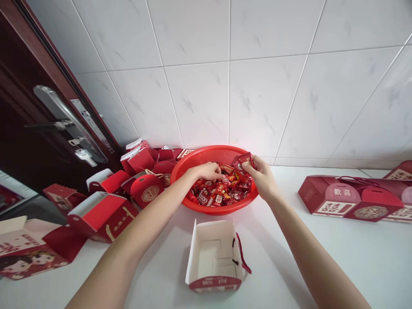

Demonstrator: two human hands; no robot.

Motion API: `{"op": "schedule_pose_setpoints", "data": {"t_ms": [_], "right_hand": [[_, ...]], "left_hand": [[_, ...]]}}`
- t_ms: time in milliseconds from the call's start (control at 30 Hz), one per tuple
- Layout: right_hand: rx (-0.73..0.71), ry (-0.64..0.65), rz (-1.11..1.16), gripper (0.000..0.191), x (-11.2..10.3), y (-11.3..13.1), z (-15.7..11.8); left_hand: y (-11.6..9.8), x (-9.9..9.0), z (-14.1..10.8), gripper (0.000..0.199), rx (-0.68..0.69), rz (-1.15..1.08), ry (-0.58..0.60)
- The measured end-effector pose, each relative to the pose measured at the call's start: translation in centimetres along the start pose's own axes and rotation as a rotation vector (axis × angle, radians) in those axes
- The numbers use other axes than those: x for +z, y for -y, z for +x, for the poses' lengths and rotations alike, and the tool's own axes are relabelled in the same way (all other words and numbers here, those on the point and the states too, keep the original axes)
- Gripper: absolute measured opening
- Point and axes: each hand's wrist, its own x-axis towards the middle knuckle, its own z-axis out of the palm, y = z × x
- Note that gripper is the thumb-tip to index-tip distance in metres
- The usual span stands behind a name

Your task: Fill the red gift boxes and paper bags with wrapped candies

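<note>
A red plastic basket (219,210) holds a heap of red-wrapped candies (222,189). My left hand (210,171) reaches over its rim, fingers bent down and closed among the candies; what they pinch, if anything, is hidden. At the basket's right rim, my right hand (262,174) grips a dark red candy packet (241,161) between thumb and fingers, just above the heap. In front of the basket, between my forearms, stands an open gift box (214,253), white inside with nothing in it. A dark red cord handle (243,255) hangs at its right side.
Several opened red boxes (103,214) crowd the left of the white table (277,266). Closed red boxes (350,197) with cord handles stand at the right. Behind is a tiled wall (196,98); a dark door (19,111) with keys in its lock is at left.
</note>
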Motion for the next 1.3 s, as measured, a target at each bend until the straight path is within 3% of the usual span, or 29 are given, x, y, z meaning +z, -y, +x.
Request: {"op": "schedule_pose_setpoints", "data": {"t_ms": [167, 300, 367, 567, 800, 933, 1033, 1167, 1300], "right_hand": [[0.007, -0.006, 0.025, 0.028, 0.0, 0.0, 0.0], [0.01, -0.007, 0.048, 0.031, 0.1, -0.2, 0.1], [0.013, -0.006, 0.055, 0.031, 0.1, -0.3, 0.2], [0.017, 0.009, 0.017, 0.025, 0.0, 0.1, 0.1], [0.059, 0.016, 0.007, 0.026, -0.3, 0.4, 0.0], [0.056, -0.007, 0.042, 0.029, -0.3, 0.2, 0.1], [0.069, -0.005, 0.071, 0.029, -0.3, 0.2, 0.1], [0.063, 0.002, 0.074, 0.029, -0.2, 0.3, 0.0], [0.054, 0.003, 0.056, 0.027, -0.1, 0.3, 0.1]], "left_hand": [[-0.3, 0.4, 0.2, 0.039, 0.039, 0.035, 0.088], [0.0, 0.6, 0.6, 0.024, 0.053, -0.019, 0.105], [0.5, 0.5, 0.9, 0.017, 0.088, -0.11, 0.06], [1.6, 0.2, 1.8, 0.024, 0.23, -0.362, -0.083], [1.3, 0.3, 2.1, 0.017, 0.275, -0.562, -0.214], [0.7, 0.2, 1.8, 0.018, 0.249, -0.457, -0.272], [0.5, 0.3, 1.3, 0.023, 0.12, -0.16, -0.314], [0.4, 0.4, 0.7, 0.017, 0.013, 0.091, -0.25], [0.1, 0.7, 0.6, 0.02, 0.064, 0.117, -0.196]]}}
